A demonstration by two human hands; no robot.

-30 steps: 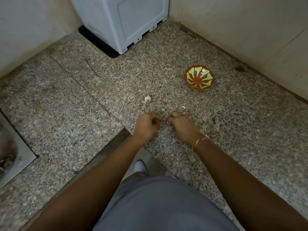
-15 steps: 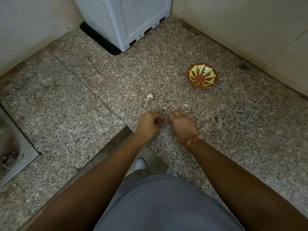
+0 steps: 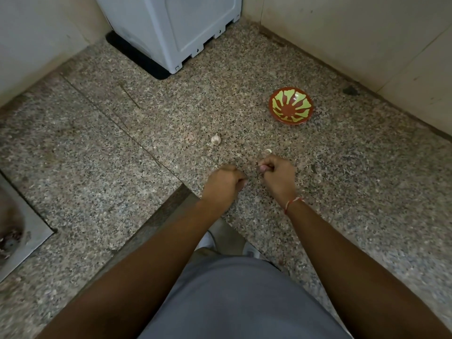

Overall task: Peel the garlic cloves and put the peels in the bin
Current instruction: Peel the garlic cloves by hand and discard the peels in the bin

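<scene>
My right hand [image 3: 278, 176] hovers just above the speckled stone counter and pinches a small garlic clove [image 3: 262, 167] at its fingertips. My left hand [image 3: 225, 183] is a short gap to its left, fingers curled into a fist; whatever may be inside is hidden. A small garlic bulb [image 3: 216, 139] lies on the counter beyond my left hand. A pale clove or peel piece [image 3: 268, 150] lies just past my right hand. No bin is in view.
A red bowl with a green pattern [image 3: 291, 105] stands at the back right near the wall. A white appliance [image 3: 171, 28] fills the far corner. A steel sink [image 3: 22, 231] is at the left edge. The counter's inner corner edge [image 3: 181, 192] lies under my left wrist.
My hands, which met at the fingertips, have drawn apart. The right hand has shifted slightly right and away from me with the clove.
</scene>
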